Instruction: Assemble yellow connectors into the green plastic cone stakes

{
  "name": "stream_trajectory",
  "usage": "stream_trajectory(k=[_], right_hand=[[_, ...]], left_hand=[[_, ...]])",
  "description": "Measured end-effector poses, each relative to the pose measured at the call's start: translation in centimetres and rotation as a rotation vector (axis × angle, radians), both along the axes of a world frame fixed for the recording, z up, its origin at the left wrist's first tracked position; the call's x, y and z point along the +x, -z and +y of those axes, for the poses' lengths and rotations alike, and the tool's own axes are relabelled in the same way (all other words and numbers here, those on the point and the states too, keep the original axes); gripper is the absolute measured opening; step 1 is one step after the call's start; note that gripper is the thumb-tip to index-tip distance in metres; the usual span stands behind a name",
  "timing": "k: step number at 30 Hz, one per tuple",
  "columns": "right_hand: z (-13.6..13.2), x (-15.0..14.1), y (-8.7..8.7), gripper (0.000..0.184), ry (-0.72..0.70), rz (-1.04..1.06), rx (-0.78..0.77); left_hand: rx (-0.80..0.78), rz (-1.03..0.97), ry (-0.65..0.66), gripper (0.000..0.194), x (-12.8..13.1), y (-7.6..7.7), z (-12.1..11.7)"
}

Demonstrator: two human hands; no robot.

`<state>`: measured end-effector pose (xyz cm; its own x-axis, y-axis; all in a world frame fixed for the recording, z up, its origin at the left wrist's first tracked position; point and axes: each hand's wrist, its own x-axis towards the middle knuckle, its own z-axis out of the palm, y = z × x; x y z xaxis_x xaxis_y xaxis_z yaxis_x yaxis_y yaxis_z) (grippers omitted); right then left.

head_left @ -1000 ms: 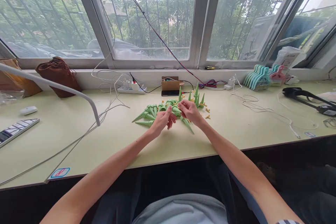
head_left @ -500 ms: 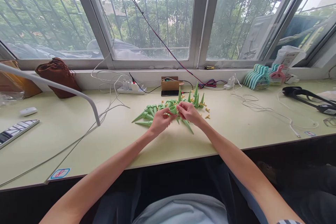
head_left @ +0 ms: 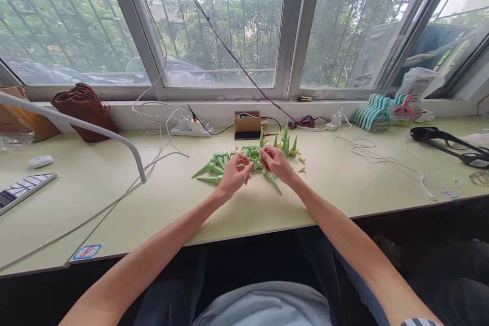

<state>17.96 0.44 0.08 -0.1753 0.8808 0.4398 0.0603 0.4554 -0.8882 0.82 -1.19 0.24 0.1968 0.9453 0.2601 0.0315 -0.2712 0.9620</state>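
Between my hands is a green plastic watering spike (head_left: 254,157), its round, hollow cup end facing up. My left hand (head_left: 234,173) closes on the cup's left side with thumb and fingertips. From the right, my right hand (head_left: 276,163) pinches close to the rim; whatever lies between its fingertips is hidden. Several green spikes (head_left: 216,160) lie to the left, their points outward, and another spike (head_left: 273,183) lies below my right hand. Behind that hand, several spikes (head_left: 286,138) stand point up. Small yellow valve-like pieces (head_left: 301,169) are scattered on the right.
A small cardboard box (head_left: 246,122) and a dark phone (head_left: 249,135) sit behind the spikes. White cables (head_left: 153,163) and a power strip (head_left: 191,130) are on the left. Turquoise hangers (head_left: 376,112) and a black headset (head_left: 446,143) are right. The table's edge (head_left: 260,231) runs in front.
The cup end has shifted slightly right and tipped more upright, showing its inside. My left fingers have loosened a little and lifted around it. My right hand has barely moved.
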Motion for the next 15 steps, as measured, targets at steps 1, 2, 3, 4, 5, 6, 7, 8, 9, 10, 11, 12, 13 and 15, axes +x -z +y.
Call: stream_trajectory(k=[1, 2, 3, 4, 5, 6, 7, 8, 9, 10, 11, 12, 13, 15], right_hand=[[-0.02, 0.02, -0.04, 0.043, 0.002, 0.007, 0.002], [-0.05, 0.02, -0.08, 0.043, 0.0, 0.011, 0.004], [-0.1, 0.0, -0.12, 0.044, -0.006, 0.011, 0.005], [-0.14, -0.02, -0.15, 0.044, -0.016, 0.009, 0.007], [-0.19, -0.06, -0.17, 0.044, -0.03, 0.003, 0.011], [-0.23, -0.09, -0.18, 0.044, -0.048, -0.004, 0.015], [-0.27, -0.11, -0.17, 0.043, -0.066, -0.013, 0.019], [-0.28, -0.11, -0.14, 0.042, -0.081, -0.025, 0.021], [-0.29, -0.09, -0.11, 0.041, -0.094, -0.038, 0.02], [-0.27, -0.04, -0.07, 0.04, -0.103, -0.053, 0.019], [-0.25, 0.01, -0.03, 0.039, -0.109, -0.066, 0.019], [-0.21, 0.08, 0.02, 0.038, -0.114, -0.076, 0.019], [-0.18, 0.14, 0.06, 0.038, -0.119, -0.082, 0.02], [-0.1, 0.23, 0.13, 0.037, -0.131, -0.084, 0.024]], left_hand=[[-0.053, -0.031, 0.027, 0.037, 0.01, -0.13, 0.02], [-0.113, -0.057, 0.062, 0.04, -0.02, -0.24, 0.08], [-0.18, -0.079, 0.1, 0.044, -0.06, -0.31, 0.15], [-0.249, -0.094, 0.139, 0.049, -0.12, -0.36, 0.24], [-0.315, -0.1, 0.176, 0.053, -0.17, -0.38, 0.31], [-0.371, -0.099, 0.21, 0.056, -0.22, -0.37, 0.38], [-0.419, -0.095, 0.241, 0.059, -0.25, -0.34, 0.42], [-0.455, -0.094, 0.268, 0.06, -0.27, -0.29, 0.44], [-0.485, -0.1, 0.286, 0.059, -0.27, -0.25, 0.45], [-0.506, -0.114, 0.295, 0.058, -0.27, -0.21, 0.45], [-0.521, -0.132, 0.298, 0.057, -0.28, -0.18, 0.45], [-0.529, -0.15, 0.296, 0.055, -0.3, -0.17, 0.45], [-0.532, -0.164, 0.294, 0.052, -0.34, -0.17, 0.45], [-0.534, -0.181, 0.298, 0.048, -0.45, -0.21, 0.47]])
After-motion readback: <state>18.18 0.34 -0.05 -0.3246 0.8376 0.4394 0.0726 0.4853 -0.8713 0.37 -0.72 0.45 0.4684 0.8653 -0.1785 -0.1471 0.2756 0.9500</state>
